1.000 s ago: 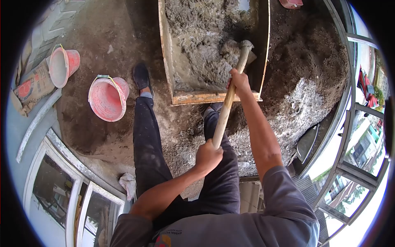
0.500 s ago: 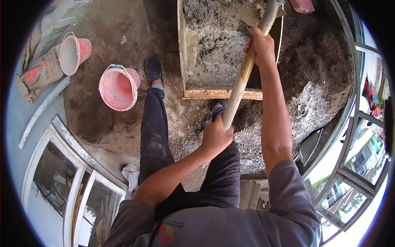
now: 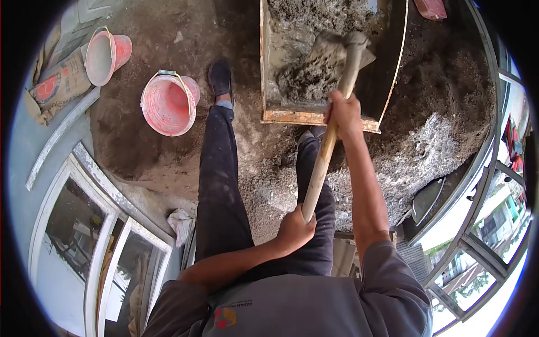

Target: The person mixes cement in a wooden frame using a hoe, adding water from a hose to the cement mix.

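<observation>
A hoe with a long wooden handle (image 3: pixel 323 160) slants across the middle of the view. Its metal blade (image 3: pixel 331 53) lies in wet grey mortar (image 3: pixel 309 81) inside a wooden-edged trough (image 3: pixel 281 116). My left hand (image 3: pixel 296 229) is wrapped round the lower end of the handle, near my thighs. Higher up, close to the trough's front edge, my right hand (image 3: pixel 345 114) grips the same handle.
Two pink buckets (image 3: pixel 168 106) (image 3: pixel 106 58) and a paper sack (image 3: pixel 62 84) are at the left. A heap of dark soil and grey gravel (image 3: pixel 429 143) lies right of the trough. Framed windows (image 3: pixel 73 241) stand at lower left, a red object (image 3: pixel 431 8) at top right.
Both hands have moved down in view, toward my body, with the hoe. The blade now shows more fully, with mortar heaped at it nearer the trough's front edge. The view has shifted slightly.
</observation>
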`<control>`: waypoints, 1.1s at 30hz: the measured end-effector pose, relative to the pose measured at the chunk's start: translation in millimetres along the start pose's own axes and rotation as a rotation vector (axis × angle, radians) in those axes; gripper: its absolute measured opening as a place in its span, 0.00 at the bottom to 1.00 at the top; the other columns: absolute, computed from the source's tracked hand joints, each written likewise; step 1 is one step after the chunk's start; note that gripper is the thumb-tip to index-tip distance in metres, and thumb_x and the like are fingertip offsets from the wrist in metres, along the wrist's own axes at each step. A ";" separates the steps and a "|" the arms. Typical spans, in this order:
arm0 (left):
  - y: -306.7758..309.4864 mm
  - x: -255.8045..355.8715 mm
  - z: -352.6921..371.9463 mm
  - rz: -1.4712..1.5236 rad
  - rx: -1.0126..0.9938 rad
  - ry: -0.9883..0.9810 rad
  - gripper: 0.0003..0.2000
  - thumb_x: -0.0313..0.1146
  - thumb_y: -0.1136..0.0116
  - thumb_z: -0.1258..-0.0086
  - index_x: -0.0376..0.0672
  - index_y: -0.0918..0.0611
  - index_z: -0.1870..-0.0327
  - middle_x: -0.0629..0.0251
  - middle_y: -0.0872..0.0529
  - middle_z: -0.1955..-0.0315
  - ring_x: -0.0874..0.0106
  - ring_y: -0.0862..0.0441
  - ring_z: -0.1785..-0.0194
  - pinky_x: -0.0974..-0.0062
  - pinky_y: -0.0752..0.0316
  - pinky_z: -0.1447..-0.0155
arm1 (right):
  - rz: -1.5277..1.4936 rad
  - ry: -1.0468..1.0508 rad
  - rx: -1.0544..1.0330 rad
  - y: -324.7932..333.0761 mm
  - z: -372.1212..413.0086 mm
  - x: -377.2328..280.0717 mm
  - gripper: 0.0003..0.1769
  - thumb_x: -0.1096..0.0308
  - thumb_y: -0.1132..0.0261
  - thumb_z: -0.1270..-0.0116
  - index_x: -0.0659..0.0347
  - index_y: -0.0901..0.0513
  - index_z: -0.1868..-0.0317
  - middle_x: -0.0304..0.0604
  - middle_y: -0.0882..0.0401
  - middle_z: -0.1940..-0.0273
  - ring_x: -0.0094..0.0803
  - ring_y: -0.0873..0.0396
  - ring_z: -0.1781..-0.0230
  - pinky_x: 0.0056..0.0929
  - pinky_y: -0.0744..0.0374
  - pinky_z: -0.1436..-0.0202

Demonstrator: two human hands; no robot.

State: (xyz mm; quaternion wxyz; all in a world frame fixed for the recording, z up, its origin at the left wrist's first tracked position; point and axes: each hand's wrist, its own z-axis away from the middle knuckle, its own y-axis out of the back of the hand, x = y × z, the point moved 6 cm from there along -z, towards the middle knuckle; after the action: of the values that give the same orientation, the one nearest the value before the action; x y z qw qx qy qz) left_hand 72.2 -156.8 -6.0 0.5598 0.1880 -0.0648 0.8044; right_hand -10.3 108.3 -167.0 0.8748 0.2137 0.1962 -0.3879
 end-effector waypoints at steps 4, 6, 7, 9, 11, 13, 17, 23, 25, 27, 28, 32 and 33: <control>27.8 56.1 -52.4 -0.045 0.075 -0.128 0.15 0.36 0.37 0.27 0.29 0.20 0.57 0.42 0.15 0.77 0.48 0.12 0.71 0.56 0.18 0.66 | -0.021 0.149 -0.071 -7.5 -32.9 -90.0 0.14 0.64 0.34 0.31 0.67 0.26 0.61 0.41 0.27 0.79 0.31 0.26 0.86 0.33 0.25 0.83; 42.9 84.9 -82.6 0.007 0.172 -0.180 0.14 0.34 0.36 0.28 0.29 0.20 0.57 0.40 0.14 0.74 0.48 0.11 0.68 0.54 0.18 0.62 | -0.033 0.231 -0.108 -28.3 -81.6 -110.8 0.16 0.63 0.35 0.30 0.71 0.25 0.60 0.42 0.25 0.79 0.32 0.23 0.84 0.35 0.23 0.81; 48.5 91.1 -95.0 0.004 0.181 -0.113 0.14 0.33 0.36 0.29 0.28 0.20 0.57 0.39 0.14 0.72 0.48 0.11 0.65 0.55 0.19 0.61 | -0.009 0.278 -0.119 -38.9 -100.3 -110.6 0.18 0.63 0.36 0.29 0.75 0.24 0.59 0.44 0.24 0.79 0.32 0.22 0.83 0.36 0.22 0.81; 48.1 89.8 -102.7 0.113 0.238 -0.170 0.12 0.31 0.37 0.29 0.29 0.21 0.58 0.46 0.14 0.75 0.54 0.11 0.70 0.59 0.19 0.64 | 0.066 0.144 -0.171 -62.8 -111.9 -84.3 0.19 0.62 0.36 0.28 0.76 0.24 0.59 0.45 0.23 0.79 0.32 0.22 0.83 0.37 0.20 0.80; 38.1 78.9 -94.1 0.217 0.203 -0.071 0.10 0.30 0.38 0.29 0.30 0.22 0.60 0.52 0.17 0.78 0.60 0.14 0.74 0.62 0.21 0.68 | 0.180 0.010 -0.170 -86.1 -106.3 -53.0 0.20 0.62 0.36 0.26 0.77 0.24 0.60 0.47 0.22 0.78 0.31 0.22 0.83 0.36 0.18 0.79; 15.4 51.6 -84.7 0.327 0.189 0.031 0.08 0.28 0.39 0.30 0.33 0.24 0.64 0.62 0.21 0.81 0.71 0.20 0.79 0.67 0.26 0.73 | 0.315 -0.071 -0.267 -98.7 -107.7 -2.0 0.19 0.62 0.36 0.27 0.76 0.23 0.62 0.46 0.23 0.79 0.33 0.22 0.83 0.38 0.19 0.79; -17.2 11.4 -67.4 0.350 0.179 0.167 0.08 0.29 0.39 0.29 0.33 0.24 0.63 0.62 0.21 0.81 0.70 0.19 0.78 0.66 0.25 0.73 | 0.290 -0.194 -0.343 -102.5 -89.9 52.3 0.19 0.61 0.36 0.29 0.75 0.23 0.63 0.44 0.25 0.80 0.36 0.23 0.84 0.41 0.22 0.80; -37.5 52.3 -1.5 0.329 -0.017 0.262 0.16 0.34 0.38 0.28 0.26 0.22 0.54 0.33 0.13 0.70 0.43 0.11 0.61 0.53 0.16 0.57 | 0.189 -0.177 -0.260 -32.8 -31.8 34.8 0.15 0.65 0.35 0.30 0.71 0.26 0.60 0.42 0.26 0.80 0.32 0.26 0.86 0.37 0.24 0.83; -46.8 40.6 16.4 0.281 -0.041 0.131 0.17 0.35 0.38 0.27 0.27 0.23 0.50 0.37 0.13 0.71 0.46 0.10 0.64 0.54 0.16 0.59 | 0.146 -0.127 -0.175 -8.4 -6.0 15.9 0.14 0.65 0.35 0.30 0.68 0.26 0.60 0.40 0.27 0.80 0.30 0.27 0.87 0.35 0.24 0.83; -32.8 40.1 24.2 0.215 -0.041 0.003 0.17 0.35 0.38 0.26 0.28 0.23 0.48 0.40 0.13 0.72 0.49 0.10 0.66 0.57 0.16 0.62 | 0.077 -0.014 -0.095 6.7 11.6 -20.3 0.14 0.64 0.36 0.30 0.69 0.27 0.61 0.40 0.27 0.82 0.30 0.28 0.88 0.34 0.26 0.84; -25.2 38.8 15.8 0.159 -0.054 -0.027 0.17 0.36 0.37 0.26 0.29 0.23 0.49 0.39 0.14 0.74 0.47 0.11 0.67 0.56 0.17 0.64 | 0.039 0.049 -0.091 7.8 13.6 -42.0 0.14 0.64 0.36 0.30 0.67 0.27 0.62 0.40 0.28 0.82 0.30 0.28 0.88 0.34 0.26 0.84; 32.0 56.2 -62.3 -0.016 0.106 -0.164 0.15 0.35 0.36 0.27 0.30 0.21 0.52 0.44 0.15 0.77 0.48 0.12 0.71 0.56 0.18 0.66 | -0.139 0.197 -0.079 -16.7 -26.8 -111.5 0.12 0.66 0.36 0.31 0.66 0.28 0.62 0.40 0.26 0.79 0.29 0.26 0.86 0.32 0.25 0.83; 46.2 59.5 -86.1 -0.057 0.176 -0.215 0.15 0.35 0.36 0.27 0.30 0.20 0.53 0.46 0.15 0.77 0.50 0.12 0.73 0.57 0.19 0.68 | -0.128 0.240 -0.062 -29.3 -45.6 -120.5 0.12 0.67 0.36 0.31 0.67 0.28 0.60 0.41 0.25 0.77 0.29 0.25 0.84 0.33 0.23 0.81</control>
State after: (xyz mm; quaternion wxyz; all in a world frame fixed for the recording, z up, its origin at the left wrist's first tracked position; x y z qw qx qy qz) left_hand -8.3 -94.5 -58.1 0.5535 0.3232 -0.0485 0.7660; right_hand -115.6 186.2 -150.1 0.8247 0.2184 0.3245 -0.4085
